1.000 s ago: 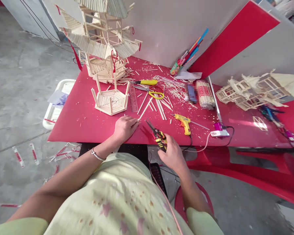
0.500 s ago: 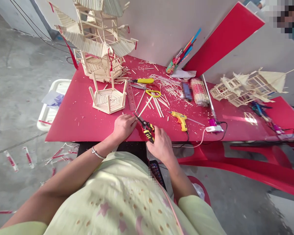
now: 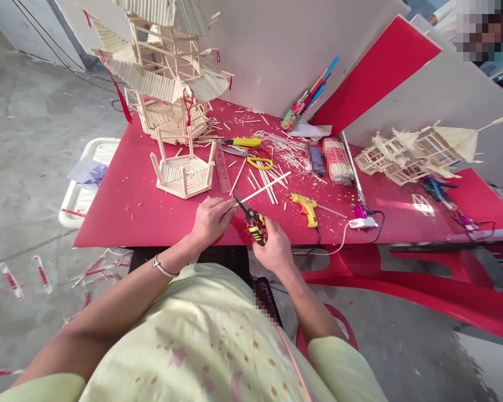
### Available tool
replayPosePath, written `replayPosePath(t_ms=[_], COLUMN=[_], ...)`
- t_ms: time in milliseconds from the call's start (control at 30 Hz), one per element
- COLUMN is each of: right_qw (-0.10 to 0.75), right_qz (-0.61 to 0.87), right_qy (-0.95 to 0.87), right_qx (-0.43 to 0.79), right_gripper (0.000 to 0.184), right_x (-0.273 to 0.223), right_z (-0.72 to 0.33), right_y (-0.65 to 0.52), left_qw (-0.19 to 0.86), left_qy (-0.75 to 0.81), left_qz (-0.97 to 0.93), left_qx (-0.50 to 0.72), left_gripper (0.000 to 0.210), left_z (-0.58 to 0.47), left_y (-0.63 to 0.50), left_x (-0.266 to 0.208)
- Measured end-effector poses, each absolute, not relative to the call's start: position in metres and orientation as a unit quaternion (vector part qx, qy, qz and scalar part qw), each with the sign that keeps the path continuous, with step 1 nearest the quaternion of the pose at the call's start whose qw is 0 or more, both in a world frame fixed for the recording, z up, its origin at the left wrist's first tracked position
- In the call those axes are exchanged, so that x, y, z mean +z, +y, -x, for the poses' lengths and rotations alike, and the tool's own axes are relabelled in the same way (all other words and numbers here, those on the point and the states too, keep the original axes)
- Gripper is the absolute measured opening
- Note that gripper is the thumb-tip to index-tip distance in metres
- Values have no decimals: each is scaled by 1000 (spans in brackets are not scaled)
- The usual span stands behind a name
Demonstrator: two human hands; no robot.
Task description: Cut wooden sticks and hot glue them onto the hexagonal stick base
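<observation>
— Why work so close together?
— The left hand (image 3: 212,219) pinches 1 stick (image 3: 268,186) over the red table (image 3: 121,218), probably steadying it; the right hand (image 3: 272,244) grips pliers (image 3: 255,224), jaws at the stick.

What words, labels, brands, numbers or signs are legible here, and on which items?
No text is legible.
Pliers in the right hand: no lettering discernible.
Ruler: any numbers too small.
Yellow glue gun: any marking too small.
Wrapped stick bundle: any print unreadable.
Patterned pen cup: any lettering too small.
</observation>
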State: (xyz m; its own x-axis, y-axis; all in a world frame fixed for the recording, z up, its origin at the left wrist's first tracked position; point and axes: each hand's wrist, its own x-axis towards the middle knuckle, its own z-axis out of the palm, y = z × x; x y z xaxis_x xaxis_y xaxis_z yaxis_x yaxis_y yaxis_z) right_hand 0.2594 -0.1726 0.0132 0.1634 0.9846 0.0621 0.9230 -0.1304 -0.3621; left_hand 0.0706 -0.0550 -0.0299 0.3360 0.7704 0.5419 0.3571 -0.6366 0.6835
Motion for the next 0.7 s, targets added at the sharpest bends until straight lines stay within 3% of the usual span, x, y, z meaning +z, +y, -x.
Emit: replayPosePath(t_ms=[233,700], right_qw=[232,262], right_qz=[669,678], right_qy=[-660,-647], right_qx=[251,231], right_gripper=[70,71], right_x=[34,16], right_z=[-262,-268], right_y=[-177,-166], left_qw=[392,574], left_qy=[305,339], left_qz=[-745,-622], left_qx=[445,411], left_gripper=[28,29], left_z=[-58,-64], left_y=[-67,-71], left_x=[6,14])
